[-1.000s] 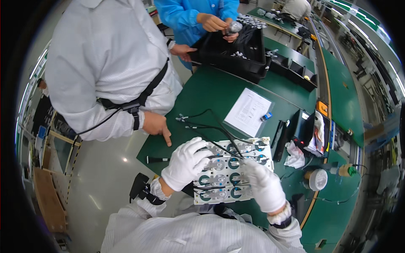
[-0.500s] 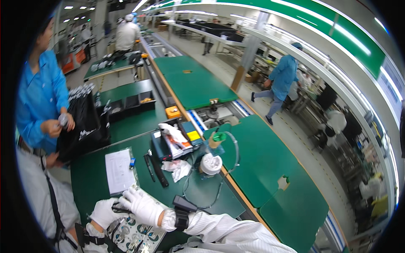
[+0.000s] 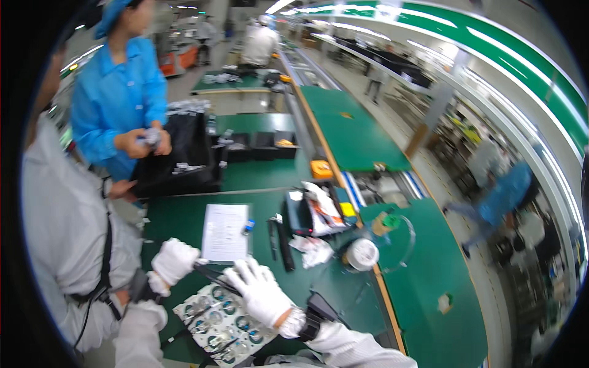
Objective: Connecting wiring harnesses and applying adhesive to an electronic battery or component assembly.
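Note:
Both my hands wear white gloves. My left hand [image 3: 175,260] is closed around one end of a thin black strip or cable [image 3: 211,276]. That strip stretches across to my right hand [image 3: 261,293], whose thumb and fingers close on its other end; the grip is partly hidden. Under the hands lies a white tray [image 3: 208,349] holding several round, clear and teal parts with dark wires. Just beyond the hands a printed sheet [image 3: 226,233] in a clear sleeve rests on the green table, a small blue item [image 3: 248,227] at its edge.
A black tool [image 3: 284,245], crumpled tissue [image 3: 313,250], a white tub [image 3: 362,254] and a filled box [image 3: 322,208] stand to the right. A co-worker in blue [image 3: 123,104] handles small parts by a black bin [image 3: 184,147]. Another person in white [image 3: 73,202] is close on my left.
My view has swung left. My hands, close together over the tray before, are now farther apart, with the black strip drawn out between them. A walking person in blue appears farther right.

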Available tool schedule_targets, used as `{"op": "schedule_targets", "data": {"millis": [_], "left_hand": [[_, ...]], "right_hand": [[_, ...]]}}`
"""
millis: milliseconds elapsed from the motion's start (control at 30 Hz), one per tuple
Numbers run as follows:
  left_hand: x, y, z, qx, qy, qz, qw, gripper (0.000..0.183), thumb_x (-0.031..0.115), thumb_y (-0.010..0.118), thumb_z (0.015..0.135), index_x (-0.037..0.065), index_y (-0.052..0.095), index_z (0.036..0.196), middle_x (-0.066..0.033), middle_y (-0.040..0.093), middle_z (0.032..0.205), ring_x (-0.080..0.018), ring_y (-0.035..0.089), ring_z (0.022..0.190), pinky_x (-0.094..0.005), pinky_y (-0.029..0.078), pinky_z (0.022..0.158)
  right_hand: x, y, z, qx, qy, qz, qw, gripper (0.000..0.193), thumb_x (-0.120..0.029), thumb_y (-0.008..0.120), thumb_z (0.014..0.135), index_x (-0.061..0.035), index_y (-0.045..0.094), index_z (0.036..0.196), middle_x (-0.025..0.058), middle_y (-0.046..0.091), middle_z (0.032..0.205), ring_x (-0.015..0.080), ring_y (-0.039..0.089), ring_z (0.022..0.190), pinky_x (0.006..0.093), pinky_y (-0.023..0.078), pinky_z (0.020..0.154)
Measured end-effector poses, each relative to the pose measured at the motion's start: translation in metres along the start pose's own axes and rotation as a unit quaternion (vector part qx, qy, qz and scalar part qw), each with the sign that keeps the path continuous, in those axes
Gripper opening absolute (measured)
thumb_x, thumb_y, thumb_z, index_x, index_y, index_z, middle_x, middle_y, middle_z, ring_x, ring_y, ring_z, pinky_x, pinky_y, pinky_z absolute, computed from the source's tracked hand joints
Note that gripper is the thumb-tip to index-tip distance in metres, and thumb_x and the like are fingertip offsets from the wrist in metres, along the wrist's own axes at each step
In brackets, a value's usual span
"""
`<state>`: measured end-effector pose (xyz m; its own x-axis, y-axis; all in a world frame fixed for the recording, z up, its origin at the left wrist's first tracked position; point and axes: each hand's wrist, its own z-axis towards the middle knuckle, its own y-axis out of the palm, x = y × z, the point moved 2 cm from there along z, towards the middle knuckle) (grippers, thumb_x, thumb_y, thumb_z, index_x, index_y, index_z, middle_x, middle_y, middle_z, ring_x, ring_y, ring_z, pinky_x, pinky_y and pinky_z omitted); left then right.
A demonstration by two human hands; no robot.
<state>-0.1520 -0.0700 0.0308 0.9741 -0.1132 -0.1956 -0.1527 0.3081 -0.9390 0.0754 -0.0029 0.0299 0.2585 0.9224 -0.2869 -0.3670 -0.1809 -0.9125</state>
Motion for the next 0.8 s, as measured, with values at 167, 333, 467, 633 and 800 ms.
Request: {"op": "schedule_targets", "data": {"millis": [167,333,467,633,800], "left_hand": [[0.011,0.071,-0.045,-0.059,-0.012,-0.010,0.998,0.033,0.024,0.072,0.062,0.015,0.063,0.092,0.0006,0.061,0.088,-0.0200,0.055,0.096,-0.0396,0.037,0.093],[0.018,0.055,-0.049,-0.113,-0.094,-0.056,0.988,0.059,0.024,0.073,0.063,0.012,0.053,0.117,-0.0067,0.050,0.124,-0.0267,0.042,0.121,-0.0430,0.032,0.102],[0.009,0.032,-0.055,-0.029,-0.095,-0.087,0.991,0.039,0.020,0.073,0.061,0.012,0.060,0.097,-0.0060,0.053,0.116,-0.0300,0.045,0.114,-0.0448,0.038,0.094],[0.012,0.051,-0.040,-0.016,-0.113,-0.105,0.988,0.027,0.027,0.074,0.060,0.011,0.063,0.078,-0.0029,0.060,0.097,-0.0238,0.049,0.108,-0.0374,0.039,0.094],[-0.009,0.085,-0.041,0.076,-0.121,-0.008,0.990,0.012,0.017,0.064,0.064,0.012,0.053,0.063,-0.0057,0.052,0.061,-0.0242,0.052,0.068,-0.0352,0.044,0.061]], "right_hand": [[-0.005,0.003,-0.002,0.027,0.007,-0.012,1.000,0.047,-0.036,0.062,0.076,-0.0167,0.052,0.118,0.0095,0.047,0.112,0.0294,0.043,0.110,0.0426,0.035,0.087],[-0.014,0.001,0.002,0.020,-0.023,-0.053,0.998,0.047,-0.038,0.059,0.080,-0.0148,0.052,0.120,0.0126,0.048,0.116,0.0340,0.043,0.109,0.0461,0.035,0.090],[-0.018,-0.003,0.011,-0.003,-0.071,0.012,0.997,0.032,-0.018,0.058,0.079,-0.0062,0.057,0.109,0.0131,0.052,0.109,0.0328,0.046,0.105,0.0444,0.037,0.094],[-0.012,0.006,0.009,0.003,-0.052,-0.063,0.997,0.040,-0.023,0.062,0.080,-0.0125,0.055,0.117,0.0172,0.052,0.118,0.0462,0.044,0.108,0.0503,0.036,0.096],[-0.011,0.013,-0.005,-0.008,-0.077,-0.059,0.995,0.044,-0.022,0.060,0.081,-0.0123,0.052,0.123,0.0180,0.052,0.122,0.0433,0.044,0.114,0.0485,0.036,0.098]]}}
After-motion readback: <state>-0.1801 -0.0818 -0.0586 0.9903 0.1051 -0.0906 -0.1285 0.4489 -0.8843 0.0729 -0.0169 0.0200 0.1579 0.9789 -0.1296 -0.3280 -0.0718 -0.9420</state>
